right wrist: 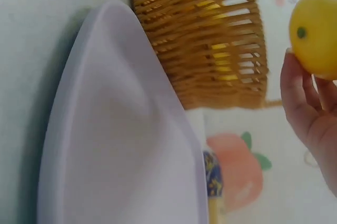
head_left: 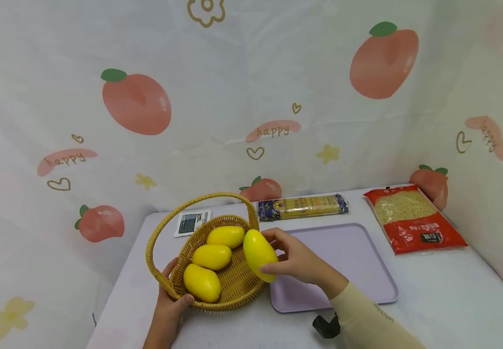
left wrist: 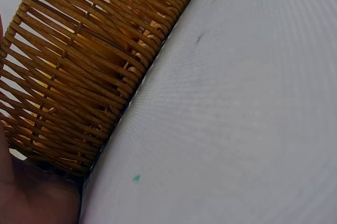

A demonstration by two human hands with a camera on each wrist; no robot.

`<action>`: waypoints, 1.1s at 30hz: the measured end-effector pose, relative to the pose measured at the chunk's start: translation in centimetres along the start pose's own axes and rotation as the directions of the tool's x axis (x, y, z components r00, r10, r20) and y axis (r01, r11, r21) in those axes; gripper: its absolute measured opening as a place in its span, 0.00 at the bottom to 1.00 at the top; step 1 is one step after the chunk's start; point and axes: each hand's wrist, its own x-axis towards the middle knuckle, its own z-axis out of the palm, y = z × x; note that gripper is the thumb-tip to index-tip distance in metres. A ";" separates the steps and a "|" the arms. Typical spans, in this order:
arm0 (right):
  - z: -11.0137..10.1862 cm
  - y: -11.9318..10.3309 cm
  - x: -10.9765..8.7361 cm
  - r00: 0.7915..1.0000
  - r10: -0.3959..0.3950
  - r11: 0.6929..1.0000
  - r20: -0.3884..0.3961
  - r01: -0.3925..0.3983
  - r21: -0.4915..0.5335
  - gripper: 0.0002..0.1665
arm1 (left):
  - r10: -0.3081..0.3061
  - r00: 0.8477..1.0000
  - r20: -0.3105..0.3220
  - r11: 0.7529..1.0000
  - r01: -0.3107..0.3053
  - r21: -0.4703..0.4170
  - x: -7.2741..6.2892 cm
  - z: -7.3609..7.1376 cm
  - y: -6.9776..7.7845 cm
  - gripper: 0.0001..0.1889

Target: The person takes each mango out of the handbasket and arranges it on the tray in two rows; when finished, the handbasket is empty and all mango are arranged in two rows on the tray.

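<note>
Patterned cloth (head_left: 216, 87) walls off the far side and both flanks of my pale desk (head_left: 443, 291). Widest thing on it is the lilac tray (head_left: 347, 271), flat and just right of my basket (head_left: 236, 286), so I judge that the reach between them is short. At the far right lies a red bag (head_left: 417, 218), and beyond the tray, along the far edge, a pack of pasta (head_left: 304, 207); being set back, both seem out of my arms' way.

My left hand (head_left: 168, 306) grips the basket's near-left side, thumb at the rim and fingers round the outside, I'd say to steady it. My right hand (head_left: 297, 259) is part-closed, thumb and fingers pinching one mango (head_left: 258, 252) above the basket's right side, close to the tray's left edge. I seem to grip it across the middle because it is smooth and rounded.

Just beyond the basket, at the far left, is a flat packet (head_left: 191, 223), partly hidden. Three more mangoes (head_left: 211, 257) lie in the basket, lined up near to far; its sloping wall probably stops them rolling. Smallest is a black piece (head_left: 326, 327) just nearer than the tray; I can't tell what it is.
</note>
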 end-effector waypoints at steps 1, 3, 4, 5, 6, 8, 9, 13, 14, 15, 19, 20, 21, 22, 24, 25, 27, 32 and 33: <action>-0.3 0.0 -0.5 1.000 -0.007 1.000 -0.020 0.007 0.009 0.37 | 0.000 1.000 0.000 1.000 0.000 -0.003 0.0 0.0 0.0 0.47; -0.9 0.0 -1.3 0.997 -0.013 1.000 -0.074 0.015 0.025 0.38 | 0.000 1.000 0.002 1.000 0.000 -0.009 0.1 0.1 0.0 0.48; -1.2 0.1 -1.7 0.994 -0.011 0.999 -0.113 0.014 0.029 0.39 | 0.000 1.000 0.003 1.000 0.000 -0.013 0.2 0.1 0.0 0.48; -1.6 0.2 -2.0 0.987 -0.007 0.999 -0.159 0.012 0.033 0.39 | 0.001 1.000 0.005 1.000 -0.001 -0.020 0.2 0.2 0.0 0.48; -1.9 0.3 -2.2 0.978 -0.001 0.999 -0.209 0.009 0.037 0.40 | 0.004 1.000 0.005 1.000 -0.003 -0.024 0.3 0.2 0.0 0.48; -2.5 0.6 -2.5 0.951 0.017 0.999 -0.308 -0.003 0.046 0.41 | 0.012 1.000 0.007 0.999 -0.012 -0.032 0.4 0.2 0.0 0.48; -2.7 0.8 -2.5 0.935 0.025 0.999 -0.353 -0.012 0.040 0.42 | 0.016 1.000 0.008 0.999 -0.015 -0.032 0.4 0.1 0.0 0.48; -3.7 1.4 -2.6 0.892 0.056 0.998 -0.448 -0.059 0.007 0.43 | 0.031 0.999 0.020 0.999 -0.030 -0.036 0.3 0.0 0.0 0.48; -3.9 1.6 -2.7 0.887 0.061 0.997 -0.457 -0.076 -0.013 0.43 | 0.032 0.999 0.024 0.999 -0.031 -0.037 0.3 -0.1 0.0 0.48; -4.1 1.6 -2.8 0.883 0.067 0.995 -0.464 -0.094 -0.035 0.44 | 0.032 0.999 0.027 0.999 -0.031 -0.038 0.2 -0.1 0.0 0.47; -4.9 1.9 -3.0 0.862 0.072 0.984 -0.502 -0.144 -0.105 0.46 | 0.034 0.999 0.038 0.998 -0.032 -0.047 0.2 -0.1 0.0 0.47; -5.1 1.9 -3.0 0.854 0.068 0.980 -0.516 -0.154 -0.126 0.47 | 0.035 0.999 0.040 0.998 -0.033 -0.050 0.2 -0.1 0.0 0.47; -5.3 1.9 -3.1 0.847 0.066 0.975 -0.528 -0.166 -0.145 0.47 | 0.037 0.998 0.041 0.998 -0.035 -0.053 0.2 0.0 0.0 0.47; -5.4 1.9 -3.1 0.841 0.063 0.969 -0.537 -0.180 -0.167 0.47 | 0.040 0.998 0.042 0.998 -0.037 -0.056 0.2 0.0 0.0 0.47; -5.8 2.1 -3.1 0.833 0.063 0.953 -0.549 -0.214 -0.215 0.47 | 0.046 0.998 0.042 0.997 -0.044 -0.061 0.2 0.0 0.0 0.47; -5.9 2.2 -3.1 0.833 0.065 0.942 -0.550 -0.232 -0.241 0.47 | 0.050 0.998 0.044 0.997 -0.047 -0.066 0.2 0.0 -0.1 0.47; -6.1 2.7 -3.1 0.837 0.067 0.924 -0.543 -0.257 -0.282 0.47 | 0.055 0.997 0.046 0.996 -0.052 -0.070 0.2 0.1 -0.1 0.47; -6.4 4.1 -3.2 0.842 0.010 0.889 -0.540 -0.255 -0.381 0.45 | 0.053 0.997 0.052 0.996 -0.050 -0.068 0.2 0.1 -0.1 0.47; -6.5 4.3 -3.2 0.842 0.000 0.881 -0.540 -0.255 -0.398 0.44 | 0.052 0.997 0.053 0.997 -0.049 -0.067 0.2 0.1 -0.1 0.47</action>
